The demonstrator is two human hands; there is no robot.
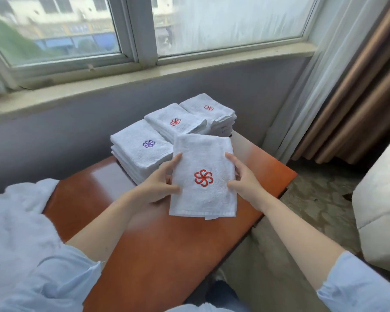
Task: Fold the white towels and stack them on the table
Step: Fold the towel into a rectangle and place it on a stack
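A folded white towel (204,194) with a red flower logo is held above the reddish-brown table (158,248). My left hand (160,181) grips its left edge, thumb on top. My right hand (241,179) grips its right edge the same way. Behind it on the table stand three stacks of folded white towels: one with a purple logo (140,147) at the left, one with a red logo (173,122) in the middle, and another with a red logo (209,111) at the back right.
A heap of unfolded white towels (16,221) lies at the left, over the table's near corner. A window sill (122,84) and wall run behind the table. Curtains (347,86) hang at the right, with a pale upholstered seat (381,199) beside them.
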